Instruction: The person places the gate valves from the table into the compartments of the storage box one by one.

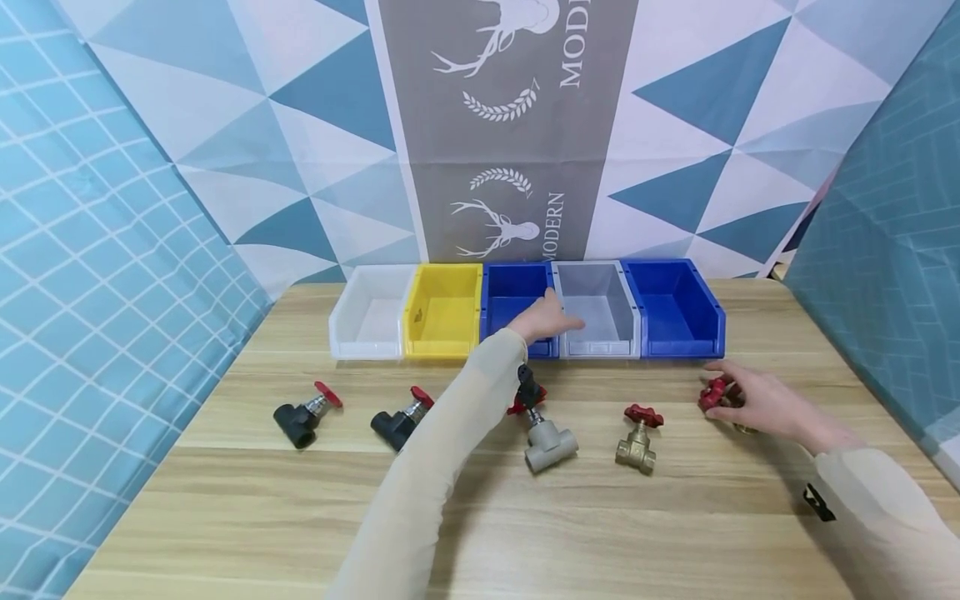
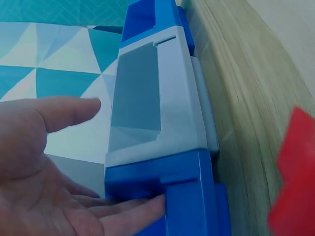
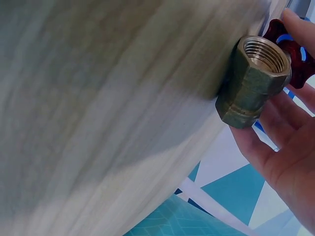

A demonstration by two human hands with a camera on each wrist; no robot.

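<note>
My left hand (image 1: pixel 542 318) hovers at the middle blue bin (image 1: pixel 517 284) and the grey bin (image 1: pixel 592 285), thumb spread and fingers extended. In the left wrist view its fingertips reach into the blue bin's opening; whether they touch it I cannot tell. My right hand (image 1: pixel 772 404) holds a brass gate valve (image 3: pixel 251 93) with a red handwheel (image 1: pixel 712 393) at the right of the table. The right wrist view has the thumb by the handwheel and fingers along the threaded body. Another brass valve (image 1: pixel 636 450) lies to its left.
A white bin (image 1: pixel 367 350), a yellow bin (image 1: pixel 442 347) and a right-hand blue bin (image 1: pixel 682 347) complete the row by the wall. Black valves (image 1: pixel 300 421) (image 1: pixel 393 427) with red handles lie at left. A grey valve (image 1: pixel 549 446) lies near my left forearm.
</note>
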